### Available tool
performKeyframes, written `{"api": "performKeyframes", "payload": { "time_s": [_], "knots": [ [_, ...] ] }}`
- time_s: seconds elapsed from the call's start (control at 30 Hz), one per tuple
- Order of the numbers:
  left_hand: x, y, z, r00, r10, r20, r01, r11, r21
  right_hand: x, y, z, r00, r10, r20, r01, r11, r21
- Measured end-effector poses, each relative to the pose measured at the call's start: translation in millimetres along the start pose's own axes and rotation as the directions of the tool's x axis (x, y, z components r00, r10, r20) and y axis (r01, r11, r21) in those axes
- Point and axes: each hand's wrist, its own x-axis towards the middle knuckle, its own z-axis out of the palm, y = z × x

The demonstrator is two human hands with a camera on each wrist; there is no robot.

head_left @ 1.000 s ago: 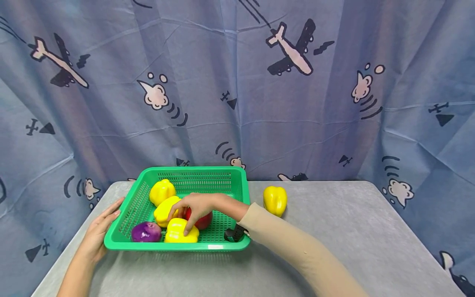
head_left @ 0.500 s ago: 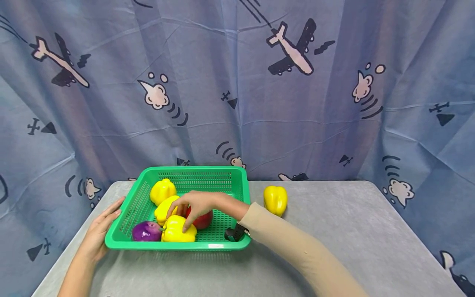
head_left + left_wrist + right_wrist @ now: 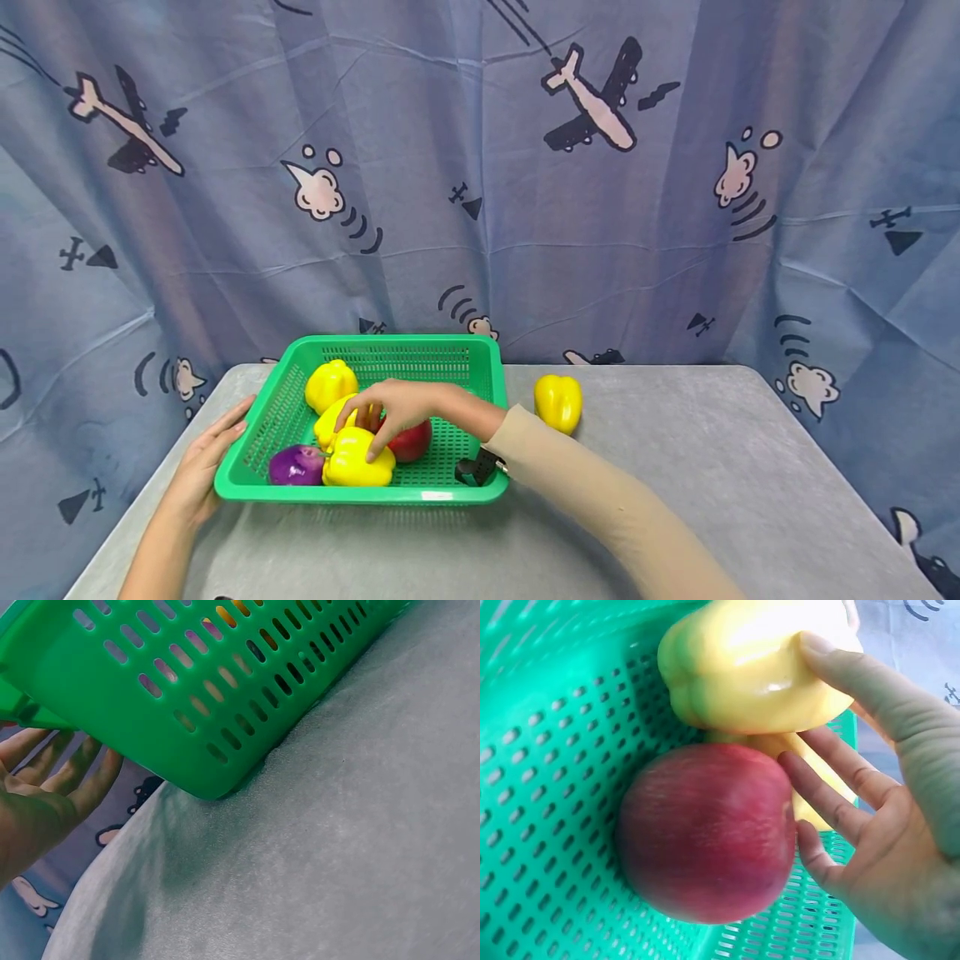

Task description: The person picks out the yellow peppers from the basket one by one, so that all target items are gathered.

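In the head view, my right hand (image 3: 401, 408) reaches into a green plastic basket (image 3: 360, 494) and grips a yellow bell pepper (image 3: 358, 458). Its thumb presses the near side in the right wrist view, and the other fingers reach behind the pepper (image 3: 750, 667). Just under them sits a red apple (image 3: 709, 832), close to the fingertips. A second yellow pepper (image 3: 327, 425), partly covered by the hand, lies behind the gripped one. My left hand (image 3: 198, 471) rests along the basket's left side, its extended fingers (image 3: 96, 780) touching beneath the rim.
Also in the basket are a round, glossy purple item (image 3: 296, 466) and another yellow bell pepper (image 3: 331, 387) at the back left. One more yellow bell pepper (image 3: 558, 403) lies on the grey table (image 3: 675, 467) to the right. A patterned blue curtain (image 3: 405, 167) hangs behind.
The gripped bell pepper has turned, showing its stem on the left, and shifted slightly up and left with my right hand. My left hand stays at the basket's side.
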Motion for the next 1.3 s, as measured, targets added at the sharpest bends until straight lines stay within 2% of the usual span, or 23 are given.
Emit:
{"api": "performKeyframes", "payload": {
  "time_s": [0.37, 0.7, 1.0, 1.3],
  "knots": [
    [0.1, -0.7, -0.7, 1.000, -0.004, -0.002, 0.004, 1.000, -0.004, -3.1, -2, -8, 1.000, -0.016, -0.001, 0.016, 1.000, 0.026],
    [0.6, -0.4, 0.2, 1.000, -0.001, 0.000, 0.001, 1.000, 0.022, -8.8, -9, -14, 1.000, 0.014, 0.001, -0.014, 0.999, 0.047],
    [0.0, 0.1, -1.0, 1.000, -0.007, -0.011, 0.007, 1.000, 0.023, -11.8, -11, -17, 1.000, 0.007, -0.010, -0.006, 0.999, 0.050],
    [0.4, 0.4, -0.9, 1.000, -0.010, -0.020, 0.011, 0.999, 0.032, -18.8, -13, -18, 0.998, 0.047, -0.036, -0.044, 0.996, 0.076]
  ]
}}
